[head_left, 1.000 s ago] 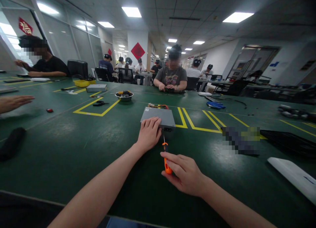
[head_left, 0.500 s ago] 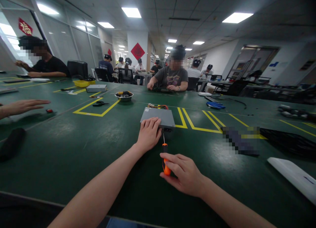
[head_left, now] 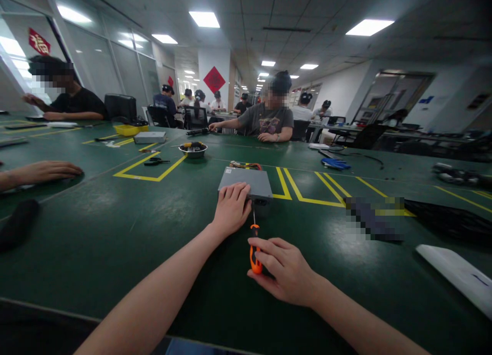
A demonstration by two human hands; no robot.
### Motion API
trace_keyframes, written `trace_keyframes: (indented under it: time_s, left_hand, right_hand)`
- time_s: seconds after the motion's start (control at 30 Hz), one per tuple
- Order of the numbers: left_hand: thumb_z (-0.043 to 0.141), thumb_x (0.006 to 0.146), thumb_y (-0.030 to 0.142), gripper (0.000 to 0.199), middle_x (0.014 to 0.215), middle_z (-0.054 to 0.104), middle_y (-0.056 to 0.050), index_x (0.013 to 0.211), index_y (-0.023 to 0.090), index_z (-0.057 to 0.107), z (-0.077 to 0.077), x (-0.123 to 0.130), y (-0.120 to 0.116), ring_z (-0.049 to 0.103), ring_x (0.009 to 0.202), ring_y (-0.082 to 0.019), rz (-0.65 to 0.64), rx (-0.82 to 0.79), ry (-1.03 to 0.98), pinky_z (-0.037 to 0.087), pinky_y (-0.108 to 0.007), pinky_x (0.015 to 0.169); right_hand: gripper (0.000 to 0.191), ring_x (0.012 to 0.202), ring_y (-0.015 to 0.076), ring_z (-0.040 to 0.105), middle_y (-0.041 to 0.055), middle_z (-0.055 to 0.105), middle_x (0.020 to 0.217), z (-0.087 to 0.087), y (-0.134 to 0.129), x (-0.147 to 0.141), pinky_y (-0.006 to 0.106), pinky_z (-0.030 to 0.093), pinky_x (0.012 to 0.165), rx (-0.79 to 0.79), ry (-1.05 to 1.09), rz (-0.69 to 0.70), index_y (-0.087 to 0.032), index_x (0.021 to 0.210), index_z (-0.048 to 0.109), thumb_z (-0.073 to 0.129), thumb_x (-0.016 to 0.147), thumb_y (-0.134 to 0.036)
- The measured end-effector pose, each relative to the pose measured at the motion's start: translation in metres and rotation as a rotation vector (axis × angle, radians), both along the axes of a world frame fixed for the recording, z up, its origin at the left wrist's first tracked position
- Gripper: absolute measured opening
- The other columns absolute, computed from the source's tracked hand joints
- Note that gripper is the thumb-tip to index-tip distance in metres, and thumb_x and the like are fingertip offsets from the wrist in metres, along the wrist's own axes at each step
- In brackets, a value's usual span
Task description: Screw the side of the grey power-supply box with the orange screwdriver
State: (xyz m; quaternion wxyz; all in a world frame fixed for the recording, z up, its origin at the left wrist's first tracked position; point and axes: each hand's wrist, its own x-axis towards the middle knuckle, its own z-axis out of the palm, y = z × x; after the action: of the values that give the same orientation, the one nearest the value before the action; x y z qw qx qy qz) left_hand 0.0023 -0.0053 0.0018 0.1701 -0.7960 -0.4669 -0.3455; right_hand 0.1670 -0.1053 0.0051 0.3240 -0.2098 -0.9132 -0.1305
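**Our left grip point(head_left: 231, 209) lies on a grey metal box point(head_left: 246, 182); our right grip point(head_left: 286, 272) is clamped on an orange-handled screwdriver point(head_left: 255, 257).**

The box sits at 12 o'clock on the green bench point(head_left: 96, 242), the left fingers resting open on its lid. The screwdriver's thin shaft points at the box's dark near end; whether its tip touches cannot be made out. Coloured wires point(head_left: 246, 165) show past the far edge, partly hidden by the box. A pixelated object point(head_left: 372, 219) at 2 o'clock stays unreadable.
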Motion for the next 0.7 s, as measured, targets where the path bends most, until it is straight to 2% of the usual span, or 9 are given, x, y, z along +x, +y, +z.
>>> trace_keyframes:
  time_s: [0.23, 0.37, 0.53, 0.7]
  left_hand:
    - [0.043, 0.087, 0.028, 0.037, 0.126, 0.051, -0.007, 0.122, 0.019, 0.046, -0.001, 0.0, 0.001, 0.041, 0.117, -0.023, -0.001, 0.003, -0.01, 0.028, -0.039, 0.099]
    - [0.042, 0.087, 0.028, 0.037, 0.127, 0.051, -0.008, 0.123, 0.019, 0.045, -0.001, 0.0, 0.001, 0.042, 0.117, -0.024, -0.009, -0.003, -0.011, 0.028, -0.04, 0.099]
    - [0.042, 0.087, 0.028, 0.037, 0.126, 0.051, -0.007, 0.122, 0.019, 0.045, -0.001, 0.0, 0.001, 0.041, 0.118, -0.023, -0.012, -0.012, -0.018, 0.028, -0.039, 0.099]
    - [0.042, 0.087, 0.029, 0.037, 0.127, 0.05, -0.008, 0.123, 0.019, 0.045, -0.001, 0.0, 0.001, 0.041, 0.118, -0.024, -0.011, -0.014, -0.014, 0.028, -0.04, 0.099]
  right_hand:
    - [0.031, 0.096, 0.0193, 0.058, 0.014, 0.058, 0.114, 0.011, -0.005, -0.003, 0.035, 0.046, 0.082, -0.089, -0.171, -0.033, -0.015, 0.117, 0.048, 0.043, 0.089, -0.028]
    - [0.024, 0.091, 0.0188, 0.06, 0.0151, 0.059, 0.111, 0.008, -0.003, -0.002, 0.034, 0.047, 0.077, -0.049, -0.14, -0.025, -0.014, 0.106, 0.053, 0.045, 0.089, -0.029]
    - [0.02, 0.088, 0.0185, 0.061, 0.0163, 0.06, 0.108, 0.003, 0.0, -0.001, 0.03, 0.049, 0.069, -0.057, -0.017, -0.006, -0.013, 0.097, 0.051, 0.05, 0.086, -0.03]
    - [0.031, 0.094, 0.0208, 0.059, 0.0152, 0.056, 0.114, 0.008, -0.003, 0.0, 0.033, 0.049, 0.073, -0.114, -0.152, -0.049, -0.016, 0.115, 0.05, 0.047, 0.088, -0.032]
